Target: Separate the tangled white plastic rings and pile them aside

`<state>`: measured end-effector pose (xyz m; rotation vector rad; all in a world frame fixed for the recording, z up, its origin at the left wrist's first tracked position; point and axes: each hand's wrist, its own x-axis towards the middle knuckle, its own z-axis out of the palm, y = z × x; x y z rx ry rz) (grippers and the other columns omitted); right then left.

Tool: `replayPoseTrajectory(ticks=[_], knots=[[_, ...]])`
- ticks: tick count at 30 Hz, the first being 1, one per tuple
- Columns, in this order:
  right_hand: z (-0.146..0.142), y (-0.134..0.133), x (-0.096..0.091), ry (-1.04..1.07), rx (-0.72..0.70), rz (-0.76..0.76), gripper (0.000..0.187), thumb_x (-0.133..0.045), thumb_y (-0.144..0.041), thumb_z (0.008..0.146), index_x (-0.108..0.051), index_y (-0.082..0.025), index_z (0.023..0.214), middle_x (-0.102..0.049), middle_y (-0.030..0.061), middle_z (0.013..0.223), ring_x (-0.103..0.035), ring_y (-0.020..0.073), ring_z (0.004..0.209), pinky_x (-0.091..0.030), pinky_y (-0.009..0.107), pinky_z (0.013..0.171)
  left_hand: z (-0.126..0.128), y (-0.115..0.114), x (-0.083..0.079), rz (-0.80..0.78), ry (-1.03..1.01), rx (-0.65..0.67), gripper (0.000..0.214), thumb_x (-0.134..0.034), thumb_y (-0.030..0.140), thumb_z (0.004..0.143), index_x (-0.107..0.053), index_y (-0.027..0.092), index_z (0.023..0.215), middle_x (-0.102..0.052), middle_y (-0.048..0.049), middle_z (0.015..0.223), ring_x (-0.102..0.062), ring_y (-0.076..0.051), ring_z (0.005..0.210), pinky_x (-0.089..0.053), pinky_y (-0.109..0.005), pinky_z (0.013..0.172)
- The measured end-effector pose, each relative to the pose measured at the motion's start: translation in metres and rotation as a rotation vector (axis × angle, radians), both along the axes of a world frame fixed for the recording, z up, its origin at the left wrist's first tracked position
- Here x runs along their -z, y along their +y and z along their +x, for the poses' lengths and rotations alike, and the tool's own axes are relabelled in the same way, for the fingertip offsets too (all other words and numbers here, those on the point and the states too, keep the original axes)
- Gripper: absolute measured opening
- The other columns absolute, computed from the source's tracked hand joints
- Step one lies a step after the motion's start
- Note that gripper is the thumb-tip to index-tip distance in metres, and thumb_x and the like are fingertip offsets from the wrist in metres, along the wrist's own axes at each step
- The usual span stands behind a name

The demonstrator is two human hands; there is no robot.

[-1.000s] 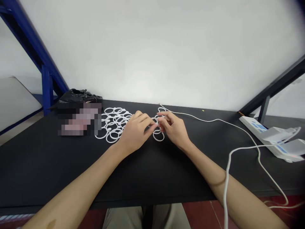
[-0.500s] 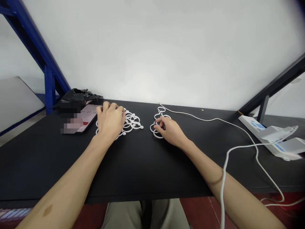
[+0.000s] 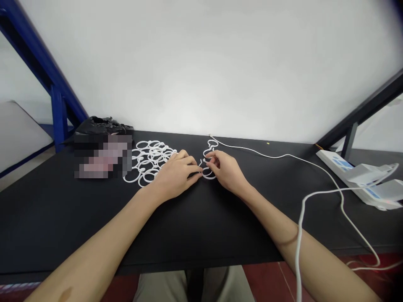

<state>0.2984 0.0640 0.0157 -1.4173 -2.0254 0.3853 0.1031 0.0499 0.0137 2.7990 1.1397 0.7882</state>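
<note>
A heap of several loose white plastic rings [image 3: 147, 159] lies on the black table [image 3: 195, 222], left of centre. A short chain of linked white rings [image 3: 210, 147] runs away from me at the middle. My left hand [image 3: 176, 174] and my right hand [image 3: 225, 170] meet at the near end of that chain. Fingers of both hands are pinched together on a white ring [image 3: 206, 173] between them. My left hand lies just to the right of the heap.
A blurred flat object [image 3: 102, 161] and a black plastic bag [image 3: 100, 125] lie at the back left. A white cable [image 3: 315, 193] crosses the right side toward a white power strip [image 3: 362, 180]. Blue frame [image 3: 53, 96] stands at left, a dark bar [image 3: 362, 113] at right.
My left hand went to the ring heap at left half a second ago and has come back to the centre, where it meets my right hand at the chain again.
</note>
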Motion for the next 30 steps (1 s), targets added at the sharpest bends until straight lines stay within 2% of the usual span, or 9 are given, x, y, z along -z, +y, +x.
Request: replayPoseTrajectory(ticks=[5,11,16,23,27,30], knots=[[-0.0007,-0.0022,-0.0040,-0.016,0.011,0.015,0.018,-0.058,-0.015,0.086,-0.063,-0.018,0.103,-0.065,0.0027,0.083,-0.057,0.0151,0.072,-0.044,0.029,0.071,0.0005,0.0006,-0.0012,-0.007,0.053,-0.034,0.021,-0.053,0.028,0.094,-0.072,0.022,0.100,-0.068,-0.0054,0.096,-0.049,-0.024,0.095,-0.043,-0.042,0.086],[-0.0027,-0.0050,-0.0080,-0.042,0.024,-0.047,0.014,-0.052,-0.021,0.090,-0.064,-0.019,0.097,-0.067,0.0026,0.080,-0.059,0.0152,0.071,-0.043,0.028,0.069,0.0028,-0.0010,-0.0023,-0.024,0.047,-0.050,0.020,-0.056,0.031,0.092,-0.071,0.019,0.097,-0.068,-0.0058,0.096,-0.049,-0.024,0.096,-0.043,-0.043,0.087],[-0.0032,-0.0060,-0.0059,-0.053,0.005,-0.087,0.009,-0.059,-0.021,0.086,-0.065,-0.019,0.092,-0.068,0.0011,0.078,-0.059,0.0143,0.070,-0.042,0.027,0.068,0.0025,-0.0014,-0.0005,-0.014,-0.030,0.009,0.018,-0.060,0.033,0.090,-0.072,0.022,0.097,-0.067,-0.0052,0.099,-0.048,-0.023,0.097,-0.044,-0.041,0.086],[-0.0033,-0.0064,-0.0063,-0.130,0.016,-0.108,0.013,-0.054,-0.021,0.088,-0.066,-0.020,0.092,-0.067,-0.0002,0.077,-0.056,0.0125,0.070,-0.038,0.024,0.065,0.0006,0.0030,0.0055,-0.017,-0.030,0.096,0.015,-0.063,0.034,0.089,-0.074,0.025,0.085,-0.066,-0.0031,0.100,-0.047,-0.021,0.095,-0.041,-0.039,0.086],[-0.0056,-0.0079,-0.0063,-0.185,0.025,-0.099,0.026,-0.047,-0.035,0.094,-0.067,-0.021,0.084,-0.065,0.0021,0.084,-0.054,0.0127,0.071,-0.035,0.024,0.062,0.0011,0.0024,0.0040,-0.029,-0.020,0.127,0.020,-0.055,0.028,0.094,-0.072,0.023,0.084,-0.066,-0.0035,0.096,-0.047,-0.021,0.092,-0.041,-0.038,0.084],[-0.0079,-0.0078,-0.0049,-0.216,0.039,-0.098,0.022,-0.054,-0.040,0.091,-0.068,-0.023,0.086,-0.062,0.0021,0.086,-0.054,0.0135,0.073,-0.035,0.025,0.063,0.0026,0.0007,0.0016,-0.059,-0.014,0.137,0.025,-0.047,0.021,0.097,-0.069,0.021,0.084,-0.066,-0.0042,0.092,-0.046,-0.020,0.090,-0.041,-0.036,0.082]])
